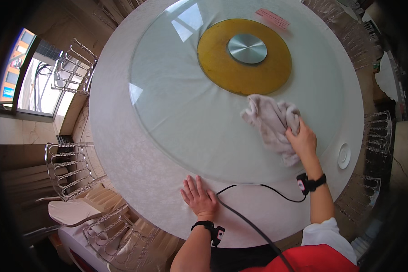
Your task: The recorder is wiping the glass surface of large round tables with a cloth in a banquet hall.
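My right hand grips a pale, crumpled cloth that lies against the glass turntable. Flat on the white tablecloth, close to the near rim of the glass, rests my left hand with nothing in it and its fingers a little apart. A gold disc with a round brushed-metal piece at its middle sits at the turntable's centre, just beyond the cloth. Both wrists wear black straps, and a black cable runs across the tablecloth between my arms.
A small white saucer lies near the table's right edge. A pink printed slip is on the far part of the glass. Clear-backed chairs stand around the table. At the left is a bright window.
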Available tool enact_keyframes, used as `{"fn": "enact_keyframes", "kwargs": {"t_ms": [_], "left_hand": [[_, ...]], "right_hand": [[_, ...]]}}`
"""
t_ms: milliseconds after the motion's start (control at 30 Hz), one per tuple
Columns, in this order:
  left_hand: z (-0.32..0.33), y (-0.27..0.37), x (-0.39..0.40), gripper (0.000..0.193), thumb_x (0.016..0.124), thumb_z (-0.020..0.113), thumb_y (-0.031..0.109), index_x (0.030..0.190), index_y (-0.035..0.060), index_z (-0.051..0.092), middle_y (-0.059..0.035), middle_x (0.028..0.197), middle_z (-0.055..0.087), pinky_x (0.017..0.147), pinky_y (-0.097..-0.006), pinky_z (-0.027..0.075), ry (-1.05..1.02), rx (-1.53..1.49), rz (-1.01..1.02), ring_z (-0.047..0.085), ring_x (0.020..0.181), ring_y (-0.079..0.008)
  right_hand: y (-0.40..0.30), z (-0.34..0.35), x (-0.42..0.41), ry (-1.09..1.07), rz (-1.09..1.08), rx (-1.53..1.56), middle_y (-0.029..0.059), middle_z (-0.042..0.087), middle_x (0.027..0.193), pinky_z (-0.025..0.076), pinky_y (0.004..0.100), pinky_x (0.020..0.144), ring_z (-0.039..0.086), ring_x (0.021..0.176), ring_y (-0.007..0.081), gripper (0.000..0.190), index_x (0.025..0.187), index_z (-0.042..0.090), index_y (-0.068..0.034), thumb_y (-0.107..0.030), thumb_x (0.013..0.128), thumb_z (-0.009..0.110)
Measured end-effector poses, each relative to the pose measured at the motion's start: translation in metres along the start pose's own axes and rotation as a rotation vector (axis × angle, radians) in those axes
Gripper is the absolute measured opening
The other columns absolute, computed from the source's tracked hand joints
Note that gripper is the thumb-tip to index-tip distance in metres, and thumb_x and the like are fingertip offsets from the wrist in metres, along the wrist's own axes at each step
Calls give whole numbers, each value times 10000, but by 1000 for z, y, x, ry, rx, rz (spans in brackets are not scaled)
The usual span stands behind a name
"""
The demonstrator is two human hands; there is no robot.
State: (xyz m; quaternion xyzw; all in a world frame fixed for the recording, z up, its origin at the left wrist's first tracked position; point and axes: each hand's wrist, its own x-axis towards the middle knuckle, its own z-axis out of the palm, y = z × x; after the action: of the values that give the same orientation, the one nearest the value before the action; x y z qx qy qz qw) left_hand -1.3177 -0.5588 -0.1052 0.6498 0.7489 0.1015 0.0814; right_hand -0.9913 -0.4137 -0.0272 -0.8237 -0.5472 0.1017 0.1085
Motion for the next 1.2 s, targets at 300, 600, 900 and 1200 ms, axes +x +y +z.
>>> {"fn": "enact_keyframes", "kwargs": {"t_ms": [300, 600, 900, 1200], "left_hand": [[2, 1, 0, 634, 779, 511, 202, 1399, 90, 438, -174, 1503, 346, 1141, -556, 165, -17, 3, 0, 285, 1408, -360], [4, 6, 0, 650, 768, 510, 184, 1403, 84, 414, -174, 1505, 333, 1157, -537, 138, 4, 14, 30, 256, 1421, -360], [1, 2, 1, 630, 777, 504, 185, 1394, 82, 427, -187, 1504, 333, 1148, -548, 154, 33, 33, 28, 273, 1411, -364], [6, -2, 0, 640, 773, 509, 195, 1397, 80, 425, -185, 1506, 332, 1153, -541, 147, 8, 19, 38, 268, 1414, -364]], "right_hand": [[-67, 31, -109, -176, -296, 173, 142, 631, 905, 533, 458, 684, 652, 782, 358, 488, 1155, 585, -78, -295, 733, 699], [-202, 71, 89, -14, -454, 159, 156, 680, 911, 541, 455, 726, 676, 853, 341, 278, 995, 620, -124, -320, 798, 628], [-51, 1, 73, 16, 104, 35, 206, 680, 1004, 511, 475, 837, 647, 952, 387, 504, 1180, 583, -92, -396, 779, 613], [-38, 11, -134, -122, -29, -26, 168, 625, 891, 535, 464, 651, 661, 771, 353, 539, 1197, 569, -62, -342, 750, 679]]}}
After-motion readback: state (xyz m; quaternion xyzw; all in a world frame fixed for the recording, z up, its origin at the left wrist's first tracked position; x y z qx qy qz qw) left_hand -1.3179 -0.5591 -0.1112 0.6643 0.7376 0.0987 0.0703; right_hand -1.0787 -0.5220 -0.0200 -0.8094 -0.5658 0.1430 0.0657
